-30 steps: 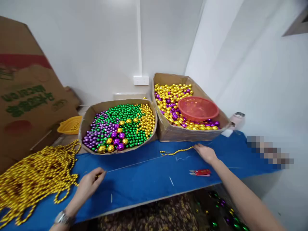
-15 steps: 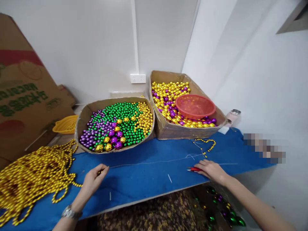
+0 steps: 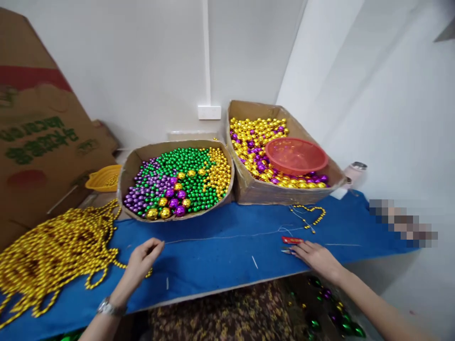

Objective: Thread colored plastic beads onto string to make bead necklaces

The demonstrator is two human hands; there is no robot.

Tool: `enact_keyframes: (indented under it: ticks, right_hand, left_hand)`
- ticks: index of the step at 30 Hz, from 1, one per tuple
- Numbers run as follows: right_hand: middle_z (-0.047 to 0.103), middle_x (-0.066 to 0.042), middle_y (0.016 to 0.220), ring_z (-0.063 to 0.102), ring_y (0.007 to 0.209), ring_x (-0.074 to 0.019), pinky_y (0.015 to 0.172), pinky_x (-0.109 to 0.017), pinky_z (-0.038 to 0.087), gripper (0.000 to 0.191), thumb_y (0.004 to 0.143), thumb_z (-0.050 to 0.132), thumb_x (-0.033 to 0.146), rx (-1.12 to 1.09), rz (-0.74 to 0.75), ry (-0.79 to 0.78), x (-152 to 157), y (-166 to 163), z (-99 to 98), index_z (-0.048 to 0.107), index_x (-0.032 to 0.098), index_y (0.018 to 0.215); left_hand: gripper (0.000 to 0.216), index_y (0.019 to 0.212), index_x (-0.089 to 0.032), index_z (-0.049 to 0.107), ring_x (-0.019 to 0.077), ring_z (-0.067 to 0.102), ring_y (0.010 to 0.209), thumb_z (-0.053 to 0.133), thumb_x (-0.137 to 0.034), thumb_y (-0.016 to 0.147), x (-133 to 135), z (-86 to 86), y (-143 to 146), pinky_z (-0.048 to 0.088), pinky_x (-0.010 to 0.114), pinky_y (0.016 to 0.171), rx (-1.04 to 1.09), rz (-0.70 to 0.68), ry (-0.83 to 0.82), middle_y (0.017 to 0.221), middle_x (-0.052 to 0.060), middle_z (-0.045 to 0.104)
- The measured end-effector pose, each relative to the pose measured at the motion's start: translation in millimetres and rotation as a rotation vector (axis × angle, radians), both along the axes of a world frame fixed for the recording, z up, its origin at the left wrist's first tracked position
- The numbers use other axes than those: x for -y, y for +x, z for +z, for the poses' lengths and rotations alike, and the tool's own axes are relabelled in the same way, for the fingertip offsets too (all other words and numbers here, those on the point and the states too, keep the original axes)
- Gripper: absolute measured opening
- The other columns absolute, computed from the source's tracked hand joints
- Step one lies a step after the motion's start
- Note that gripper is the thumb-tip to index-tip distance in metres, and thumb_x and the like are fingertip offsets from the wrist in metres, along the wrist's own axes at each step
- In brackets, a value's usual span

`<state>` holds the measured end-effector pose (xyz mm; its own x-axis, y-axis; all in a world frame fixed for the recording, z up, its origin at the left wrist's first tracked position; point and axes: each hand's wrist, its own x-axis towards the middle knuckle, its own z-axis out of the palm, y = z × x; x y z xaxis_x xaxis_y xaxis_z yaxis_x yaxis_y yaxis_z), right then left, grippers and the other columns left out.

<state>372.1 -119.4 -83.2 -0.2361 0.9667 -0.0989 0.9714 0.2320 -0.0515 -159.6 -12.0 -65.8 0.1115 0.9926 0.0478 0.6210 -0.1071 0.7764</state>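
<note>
My left hand (image 3: 145,255) is closed in a pinch at the left end of a thin thread (image 3: 216,237) over the blue cloth. Below its wrist, a few gold beads (image 3: 149,273) from a strand show. My right hand (image 3: 316,258) lies low on the cloth, its fingers over a small tool with a pointed metal tip (image 3: 285,250), which looks like thread snips; its grip is mostly hidden. Just above the fingertips sits a flat red piece (image 3: 292,240) with pale marks. Behind that hand lies a short gold bead string (image 3: 320,217) with loose thread ends.
A carton (image 3: 124,208) of green, purple and gold beads stands at the back, beside a taller carton (image 3: 249,192) of larger beads with a red basin (image 3: 296,156). Gold bead strands (image 3: 60,246) are heaped left, near a yellow basket (image 3: 103,179). A pink bottle (image 3: 356,174) stands right.
The red piece and the metal tip now show apart under my right fingers, where they looked like one. The view has shifted slightly; my left hand still holds the thread end.
</note>
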Motion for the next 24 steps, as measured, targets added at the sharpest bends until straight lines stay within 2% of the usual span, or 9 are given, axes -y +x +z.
enact_keyframes:
  ticks: [4,7,9,12,15,19,21,24]
  right_hand:
    - [0.065,-0.011,0.11,0.063,0.098,-0.0202,0.082,-0.034,0.05,0.044,0.084,0.033,0.009,-0.064,0.002,0.028,-9,-31,-3.0,0.058,0.022,0.118]
    - [0.062,-0.009,0.114,0.063,0.099,-0.0173,0.084,-0.029,0.049,0.042,0.09,0.028,0.015,-0.114,0.014,0.049,-28,-79,1.2,0.051,0.022,0.125]
    - [0.061,-0.008,0.115,0.062,0.099,-0.0187,0.081,-0.03,0.05,0.039,0.094,0.029,0.025,-0.122,0.021,0.054,-43,-115,5.9,0.047,0.025,0.128]
    - [0.063,-0.009,0.103,0.064,0.09,-0.0222,0.07,-0.031,0.05,0.036,0.095,0.033,0.039,-0.098,0.032,0.04,-64,-161,10.7,0.05,0.026,0.125]
    - [0.064,-0.009,0.095,0.065,0.084,-0.0221,0.067,-0.029,0.048,0.03,0.093,0.04,0.04,-0.067,0.038,0.015,-78,-191,10.0,0.056,0.023,0.112]
    - [0.065,-0.008,0.091,0.065,0.08,-0.0199,0.067,-0.027,0.045,0.027,0.095,0.038,0.037,-0.052,0.021,-0.018,-87,-200,7.1,0.059,0.021,0.099]
    - [0.065,-0.007,0.094,0.065,0.083,-0.0194,0.067,-0.027,0.045,0.03,0.097,0.034,0.038,-0.053,0.002,-0.026,-88,-187,8.7,0.059,0.023,0.101]
    - [0.062,-0.006,0.106,0.063,0.093,-0.0194,0.071,-0.028,0.046,0.032,0.097,0.032,0.042,-0.051,-0.06,-0.024,-85,-148,14.8,0.053,0.027,0.115]
  left_hand:
    - [0.038,0.065,-0.017,0.054,0.0121,0.041,0.054,0.05,-0.052,0.079,2,1.4,4,0.033,0.021,0.051,0.04,0.008,-0.022,0.055,-0.003,0.045]
    - [0.039,0.064,-0.017,0.054,0.0125,0.041,0.055,0.05,-0.053,0.079,3,2.2,6,0.033,0.022,0.051,0.052,0.017,-0.018,0.055,-0.003,0.046]
    - [0.038,0.064,-0.017,0.054,0.0125,0.041,0.056,0.051,-0.052,0.079,4,3.3,7,0.034,0.022,0.052,0.058,0.013,-0.017,0.056,-0.002,0.046]
    - [0.037,0.064,-0.016,0.054,0.0121,0.041,0.055,0.051,-0.05,0.08,5,6.2,8,0.033,0.021,0.051,0.064,0.011,-0.012,0.056,-0.002,0.046]
    - [0.037,0.065,-0.016,0.055,0.0117,0.041,0.054,0.052,-0.05,0.08,6,10.0,8,0.033,0.021,0.05,0.067,0.013,0.0,0.055,-0.002,0.047]
    - [0.04,0.063,-0.017,0.053,0.0123,0.044,0.054,0.05,-0.053,0.08,5,14.1,5,0.035,0.022,0.05,0.036,0.003,0.025,0.055,-0.003,0.048]
    - [0.04,0.067,-0.018,0.054,0.0131,0.047,0.055,0.046,-0.054,0.082,1,14.0,2,0.037,0.022,0.051,-0.018,0.037,0.071,0.057,-0.002,0.05]
    - [0.036,0.08,-0.018,0.058,0.0138,0.053,0.059,0.042,-0.05,0.086,-8,7.5,-3,0.04,0.022,0.057,-0.222,0.158,0.224,0.067,0.0,0.059]
